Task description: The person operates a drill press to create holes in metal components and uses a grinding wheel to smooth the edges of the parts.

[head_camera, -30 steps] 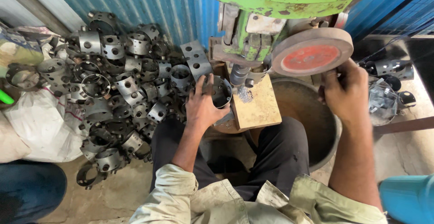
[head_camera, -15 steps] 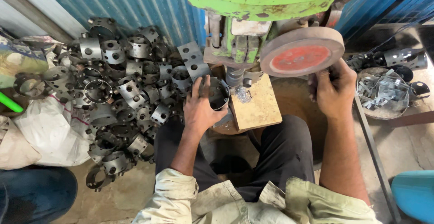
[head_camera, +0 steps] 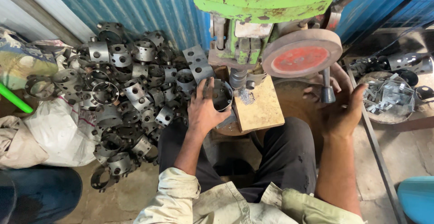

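Note:
My left hand (head_camera: 204, 110) grips a round metal ring (head_camera: 221, 94) with punched holes, held against the wooden block (head_camera: 257, 106) under the green press machine (head_camera: 266, 0). My right hand (head_camera: 340, 109) is spread beside the machine's lever handle (head_camera: 326, 93), fingers apart, just below the red-faced flywheel (head_camera: 302, 52). Whether it touches the handle I cannot tell. Metal chips (head_camera: 246, 96) lie on the block beneath the punch (head_camera: 238, 77).
A heap of several punched metal rings (head_camera: 126, 88) fills the floor at left, against blue corrugated sheeting (head_camera: 135, 7). White sacks (head_camera: 58, 133) lie at lower left. A round pan of metal scraps (head_camera: 389, 98) sits at right. A blue object (head_camera: 418, 199) is at lower right.
My right hand has come off the flywheel's rim and dropped down beside the lever handle, fingers spread. My left hand keeps the ring at the punch.

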